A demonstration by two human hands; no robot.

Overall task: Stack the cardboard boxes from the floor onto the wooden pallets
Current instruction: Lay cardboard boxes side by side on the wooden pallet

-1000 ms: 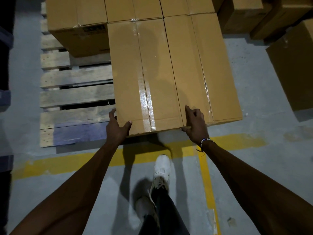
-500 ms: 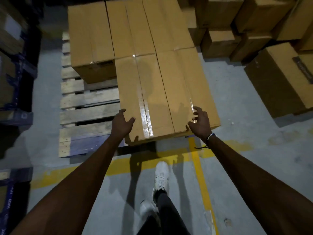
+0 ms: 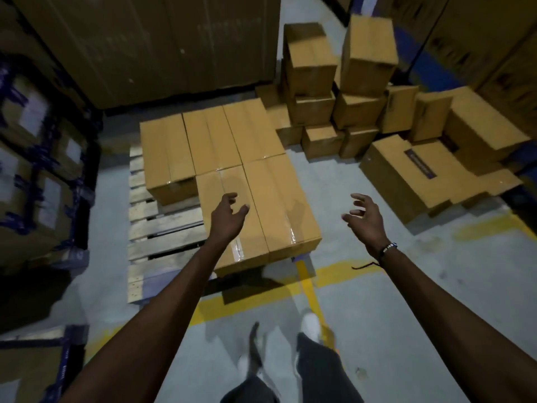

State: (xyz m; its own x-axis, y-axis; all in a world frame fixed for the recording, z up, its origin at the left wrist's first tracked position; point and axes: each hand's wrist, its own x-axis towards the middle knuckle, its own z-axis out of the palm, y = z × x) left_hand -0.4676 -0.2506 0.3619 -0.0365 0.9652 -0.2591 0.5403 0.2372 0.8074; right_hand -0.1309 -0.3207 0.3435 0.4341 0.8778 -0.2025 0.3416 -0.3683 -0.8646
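A wooden pallet [image 3: 162, 228] lies on the grey floor. Several taped cardboard boxes sit on it in one layer; the nearest one [image 3: 279, 205] reaches the pallet's front right corner. My left hand [image 3: 228, 218] hovers over the near boxes, fingers loosely curled, holding nothing. My right hand [image 3: 363, 219] is raised to the right of the pallet over bare floor, fingers spread and empty. A heap of cardboard boxes [image 3: 357, 112] stands on the floor at the back right, with larger ones [image 3: 406, 173] lying nearer.
Blue racks with wrapped cartons [image 3: 37, 170] line the left side. A tall dark carton wall [image 3: 151, 45] stands behind the pallet. Yellow floor lines [image 3: 334, 274] run in front of the pallet. My feet [image 3: 311, 330] are on the floor below.
Both hands have let go of the front boxes and lifted away. I have stepped back and the view has risen, showing the box heap at the right.
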